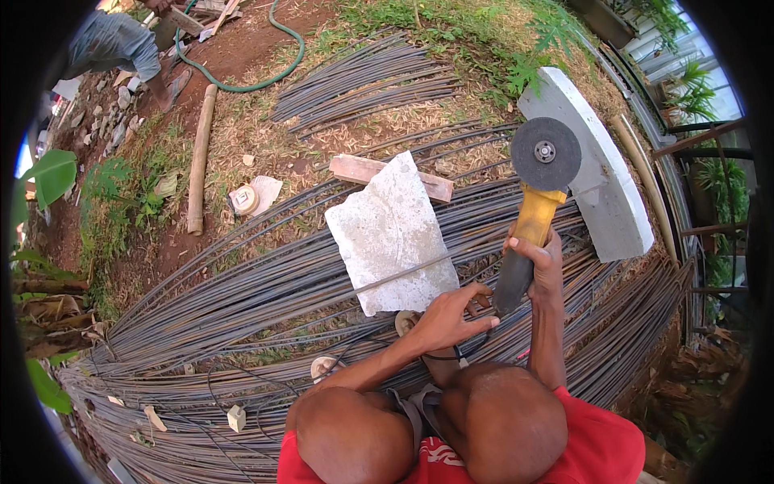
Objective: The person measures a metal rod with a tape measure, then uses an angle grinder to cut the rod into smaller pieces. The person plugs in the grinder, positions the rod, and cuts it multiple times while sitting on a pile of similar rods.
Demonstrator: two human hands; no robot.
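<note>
Right of the frame's centre, the right hand [545,262] is closed around the yellow-black grinder [534,218]; the left hand [448,319], fingers apart, is near its rear end

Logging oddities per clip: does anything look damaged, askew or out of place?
Two things: the grinder in the right hand shows no guard around its disc, leaving the edge exposed, and the white slab among the steel bars has jagged edges, as if broken.
</note>
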